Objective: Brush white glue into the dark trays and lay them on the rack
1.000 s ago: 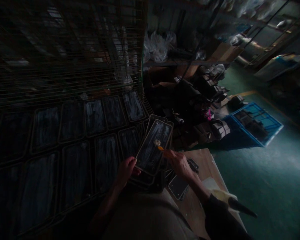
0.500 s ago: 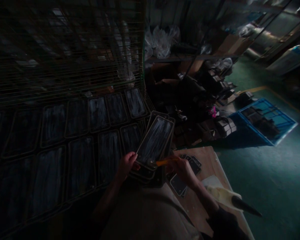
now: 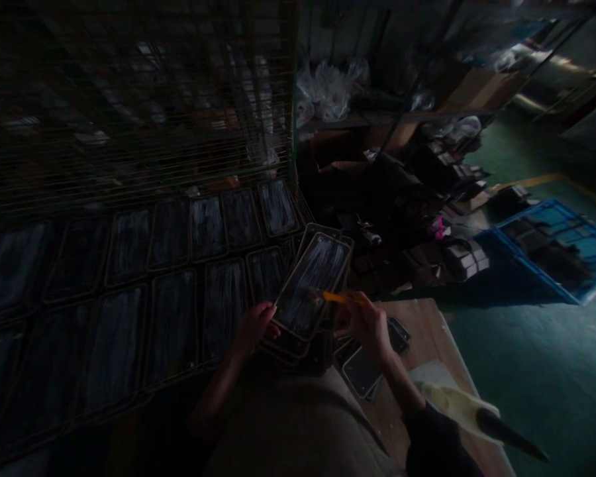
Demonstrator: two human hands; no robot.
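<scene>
My left hand pinches the left edge of a dark rectangular panel with rounded corners and a pale rim. Whitish streaks run along its face. More such panels lie stacked beneath it. In my right hand is a brush with an orange handle, its bristles touching the panel's lower middle. On the wooden board under my right forearm lie several smaller dark plates. Near them a pale yellow container lies with a black tapered object at its end.
Rows of streaked panels lie on a rack at left, below a wire mesh. Bundled dark parts are piled beyond the board. A blue crate with dark items stands on the green floor at right. Clear plastic bags rest on a shelf.
The brush has moved up along the panel from its bottom edge, my right hand with it. My left hand keeps its hold. The whole view has shifted slightly.
</scene>
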